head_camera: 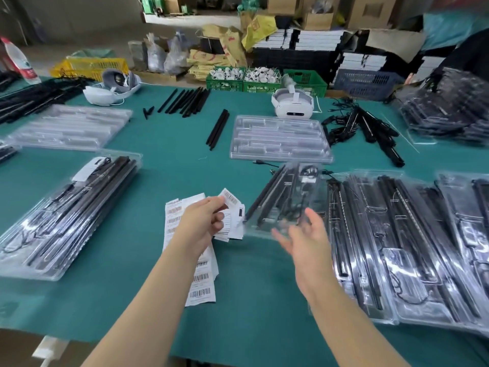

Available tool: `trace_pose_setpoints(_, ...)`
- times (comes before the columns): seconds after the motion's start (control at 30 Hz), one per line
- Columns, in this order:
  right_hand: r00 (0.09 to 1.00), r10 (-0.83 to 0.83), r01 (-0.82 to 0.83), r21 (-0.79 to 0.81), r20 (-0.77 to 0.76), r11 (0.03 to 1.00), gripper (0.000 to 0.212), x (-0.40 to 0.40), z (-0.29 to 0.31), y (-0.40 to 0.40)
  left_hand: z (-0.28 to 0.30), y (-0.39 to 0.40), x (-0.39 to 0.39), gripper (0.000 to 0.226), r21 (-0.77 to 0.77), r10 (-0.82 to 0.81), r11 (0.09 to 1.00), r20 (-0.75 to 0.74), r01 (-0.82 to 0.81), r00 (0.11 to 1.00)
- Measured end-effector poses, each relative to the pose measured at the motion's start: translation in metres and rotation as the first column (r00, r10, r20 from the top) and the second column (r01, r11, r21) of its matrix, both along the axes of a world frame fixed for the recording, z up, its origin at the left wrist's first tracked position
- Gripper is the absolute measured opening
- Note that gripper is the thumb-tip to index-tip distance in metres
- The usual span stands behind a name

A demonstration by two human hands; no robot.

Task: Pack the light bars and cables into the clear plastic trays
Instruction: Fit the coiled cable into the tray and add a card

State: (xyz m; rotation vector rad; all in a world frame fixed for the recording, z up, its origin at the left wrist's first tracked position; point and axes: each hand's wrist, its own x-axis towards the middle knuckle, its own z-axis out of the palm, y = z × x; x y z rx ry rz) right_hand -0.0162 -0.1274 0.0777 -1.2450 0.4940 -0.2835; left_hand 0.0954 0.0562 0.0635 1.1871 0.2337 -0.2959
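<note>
Right now, a packed tray (284,197) tipped up in the middle of the green counter (169,160), blurry. Right hand (304,234) open beside it, maybe catching it. Left hand (203,221) pinching a barcode label (229,198), likely for sticking on.

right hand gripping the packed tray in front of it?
No. The right hand is open with fingers spread just short of the blurred packed tray, while the left hand pinches a barcode label.

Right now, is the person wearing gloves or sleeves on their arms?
No. The left hand and right hand are bare, with no gloves, rings or watch showing. Both forearms are bare too; no sleeve reaches into view.
</note>
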Motion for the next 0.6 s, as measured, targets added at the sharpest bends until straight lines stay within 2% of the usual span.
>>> trace_pose_setpoints(0.03,0.996,0.056,-0.056,-0.004,-0.063,0.998,0.072,-0.004,-0.007,0.000,0.001,-0.003,0.000,0.009,0.023,-0.032,0.999,0.016,0.032,0.999)
trace_pose_setpoints(0.1,0.963,0.156,-0.189,-0.138,-0.222,0.972,0.080,-0.015,-0.025,-0.002,0.004,-0.009,-0.001,0.005,0.090,-0.125,0.989,0.077,0.118,0.989)
trace_pose_setpoints(0.17,0.901,0.194,-0.326,-0.310,-0.388,0.893,0.080,-0.023,-0.037,-0.011,0.006,-0.013,-0.004,0.006,0.198,-0.238,0.958,0.142,0.208,0.961)
trace_pose_setpoints(0.27,0.831,0.260,-0.494,-0.438,-0.492,0.751,0.071,-0.027,-0.038,-0.023,0.007,-0.024,-0.014,0.007,0.421,-0.437,0.840,0.154,0.341,0.886)
trace_pose_setpoints(0.33,0.794,0.264,-0.581,-0.555,-0.548,0.595,0.059,-0.027,-0.034,-0.024,0.007,-0.034,-0.021,0.006,0.567,-0.571,0.709,0.114,0.419,0.813)
trace_pose_setpoints(0.37,0.787,0.240,-0.606,-0.639,-0.569,0.475,0.047,-0.027,-0.031,-0.024,0.006,-0.040,-0.024,0.006,0.625,-0.615,0.651,0.104,0.430,0.781)
trace_pose_setpoints(0.43,0.785,0.176,-0.620,-0.748,-0.594,0.239,0.025,-0.025,-0.025,-0.025,0.003,-0.051,-0.026,0.006,0.709,-0.654,0.575,0.100,0.407,0.750)
trace_pose_setpoints(0.47,0.787,0.154,-0.616,-0.769,-0.597,0.170,0.024,-0.025,-0.023,-0.025,0.002,-0.055,-0.026,0.007,0.732,-0.661,0.552,0.091,0.400,0.745)
trace_pose_setpoints(0.5,0.792,0.149,-0.610,-0.780,-0.593,0.137,0.025,-0.024,-0.023,-0.025,0.001,-0.057,-0.025,0.007,0.746,-0.668,0.530,0.075,0.402,0.741)
trace_pose_setpoints(0.6,0.803,0.159,-0.593,-0.793,-0.574,0.138,0.026,-0.023,-0.026,-0.025,-0.002,-0.062,-0.021,0.008,0.788,-0.683,0.455,0.011,0.414,0.730)
